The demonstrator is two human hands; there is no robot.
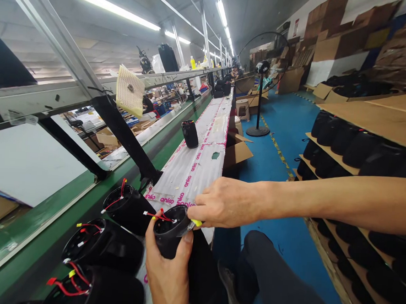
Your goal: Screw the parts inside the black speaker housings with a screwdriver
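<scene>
A long, narrow table (pixel 206 143) runs away from the viewer, covered with a whitish sheet printed with "anko" in pink. The covering is wrinkled, and 1 small, irregular dark-green patch (pixel 215 156) shows in it. A green strip (pixel 164 156) borders the table's left side. Farther along, 1 black cylindrical housing (pixel 190 134) stands upright. At the near left, 3 black open-ended housings (pixel 125 209) sit in a row, their openings showing red wires (pixel 78 273) with small connectors; whether each rests on the table or the strip is unclear. Black items (pixel 222 88) are grouped near the far end, too small to identify.
</scene>
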